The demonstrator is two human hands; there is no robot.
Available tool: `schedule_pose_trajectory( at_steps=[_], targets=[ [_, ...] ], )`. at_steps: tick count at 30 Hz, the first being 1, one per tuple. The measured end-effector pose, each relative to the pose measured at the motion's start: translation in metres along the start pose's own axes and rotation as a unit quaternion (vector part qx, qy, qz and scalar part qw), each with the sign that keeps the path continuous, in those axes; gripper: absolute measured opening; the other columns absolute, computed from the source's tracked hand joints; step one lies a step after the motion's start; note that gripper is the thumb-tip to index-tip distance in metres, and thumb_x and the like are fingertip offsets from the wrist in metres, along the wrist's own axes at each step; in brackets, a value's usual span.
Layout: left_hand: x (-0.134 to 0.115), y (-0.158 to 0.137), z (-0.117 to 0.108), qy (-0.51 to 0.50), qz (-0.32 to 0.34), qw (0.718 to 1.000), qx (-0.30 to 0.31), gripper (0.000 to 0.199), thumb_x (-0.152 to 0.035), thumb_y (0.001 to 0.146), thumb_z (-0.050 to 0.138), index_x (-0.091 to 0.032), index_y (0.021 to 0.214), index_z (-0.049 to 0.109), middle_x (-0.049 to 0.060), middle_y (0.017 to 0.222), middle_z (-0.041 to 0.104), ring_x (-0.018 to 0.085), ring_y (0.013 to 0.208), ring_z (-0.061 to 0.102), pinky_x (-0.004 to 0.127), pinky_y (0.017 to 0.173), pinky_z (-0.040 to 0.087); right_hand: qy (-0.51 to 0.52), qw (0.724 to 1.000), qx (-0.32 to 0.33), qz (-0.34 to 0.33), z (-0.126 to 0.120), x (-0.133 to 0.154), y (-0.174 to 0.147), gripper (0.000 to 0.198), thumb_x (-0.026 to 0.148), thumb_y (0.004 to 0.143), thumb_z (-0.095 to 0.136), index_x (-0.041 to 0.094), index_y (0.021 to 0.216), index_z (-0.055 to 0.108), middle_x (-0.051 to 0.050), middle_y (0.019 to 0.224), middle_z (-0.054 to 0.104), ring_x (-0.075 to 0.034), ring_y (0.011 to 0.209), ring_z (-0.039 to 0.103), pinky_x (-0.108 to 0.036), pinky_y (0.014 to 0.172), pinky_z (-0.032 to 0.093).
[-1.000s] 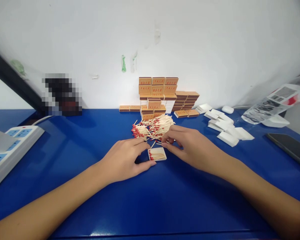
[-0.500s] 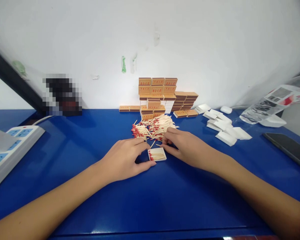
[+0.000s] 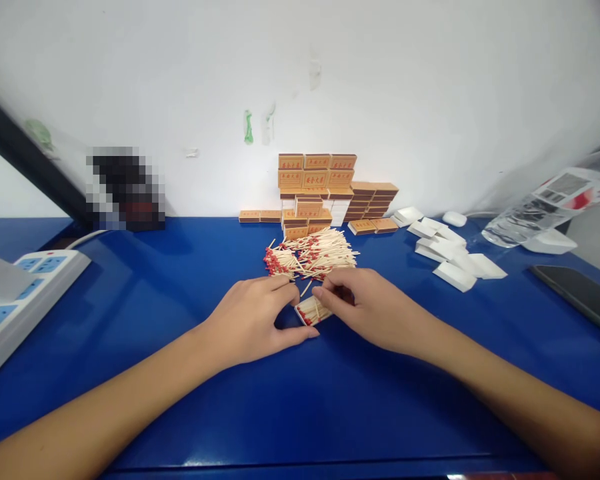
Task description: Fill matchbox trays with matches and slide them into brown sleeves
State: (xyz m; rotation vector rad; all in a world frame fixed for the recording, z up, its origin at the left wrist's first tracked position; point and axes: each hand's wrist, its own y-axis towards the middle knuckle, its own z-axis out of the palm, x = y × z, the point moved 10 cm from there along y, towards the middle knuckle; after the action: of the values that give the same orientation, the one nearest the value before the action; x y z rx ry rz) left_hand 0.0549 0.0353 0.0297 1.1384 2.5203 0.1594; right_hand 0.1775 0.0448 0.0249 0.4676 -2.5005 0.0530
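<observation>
A small white matchbox tray (image 3: 300,309), partly filled with red-headed matches, lies on the blue table. My left hand (image 3: 253,320) holds it at its left end, forefinger at the far side and thumb along the near side. Over the tray's right end my right hand (image 3: 363,300) is pinched on a match (image 3: 317,305); the fingers hide much of that match and part of the tray. Just behind both hands lies a loose heap of matches (image 3: 330,250), heads mostly to the left. A single match (image 3: 307,288) lies between the heap and the tray.
Printed matchboxes (image 3: 315,179) are stacked against the wall, with more brown-sided boxes (image 3: 370,199) beside them. White empty trays (image 3: 455,275) lie at right, near a plastic bottle (image 3: 525,213) and a phone (image 3: 575,297). A power strip (image 3: 55,287) stands at left.
My right hand has moved left and toward me, from beside the heap to over the tray. The tray has turned slightly, and my left hand stays around it.
</observation>
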Motion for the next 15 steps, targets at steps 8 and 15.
schedule_pose_trajectory(
  at_steps=[8,15],
  targets=[
    [-0.002,0.0,0.002,-0.009,0.009,1.0,0.023,0.034,-0.052,0.092,0.071,-0.019,0.094,0.066,0.001,0.09,0.068,0.017,0.074,0.063,0.03,0.064,0.043,-0.006,0.983,0.078,-0.165,-0.001,0.021,-0.008,0.016,0.018,0.1,0.059,0.024,0.105,0.073,-0.005,0.102,0.062,-0.016,0.086,0.061,-0.03,0.076,0.047],
    [-0.006,0.001,0.001,-0.004,0.019,0.999,0.027,0.034,-0.05,0.092,0.071,-0.018,0.087,0.062,0.001,0.089,0.068,0.016,0.074,0.063,0.03,0.064,0.044,-0.062,0.985,0.072,-0.144,0.005,0.018,-0.007,0.007,0.022,0.098,0.065,0.02,0.094,0.07,-0.005,0.098,0.061,-0.017,0.084,0.06,-0.031,0.074,0.046]
  ],
)
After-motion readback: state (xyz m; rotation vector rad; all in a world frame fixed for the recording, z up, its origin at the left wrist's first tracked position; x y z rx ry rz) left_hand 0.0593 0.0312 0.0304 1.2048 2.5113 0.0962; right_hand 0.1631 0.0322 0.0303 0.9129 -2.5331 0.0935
